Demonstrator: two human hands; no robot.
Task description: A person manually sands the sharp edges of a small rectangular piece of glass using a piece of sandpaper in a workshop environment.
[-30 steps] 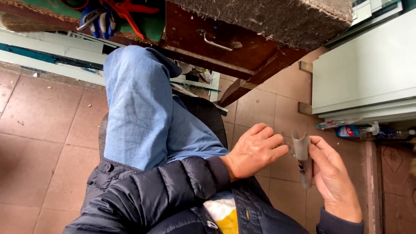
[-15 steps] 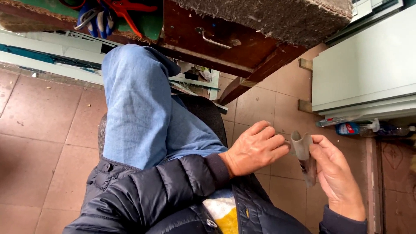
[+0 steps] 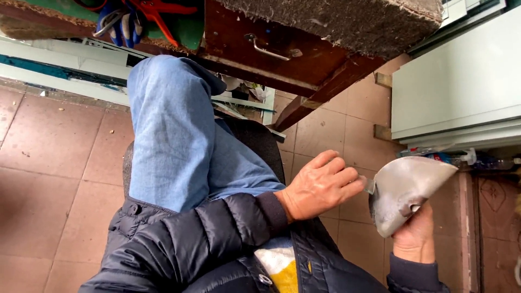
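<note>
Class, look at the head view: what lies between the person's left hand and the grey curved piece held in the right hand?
In the head view, a small metal blade tip bridges the left hand and the grey curved piece, held by the right hand.

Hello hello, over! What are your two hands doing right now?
Left hand pinching a small metal blade against the grey curved sheet. Right hand gripping the sheet from below. Nothing between them.

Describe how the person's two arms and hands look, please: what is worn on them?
Both hands, the left hand and the right hand, are bare, with no gloves. The left arm wears a dark navy quilted puffer sleeve with stitched ribs and a snug cuff. At the right wrist only a dark blue cuff shows.
</note>
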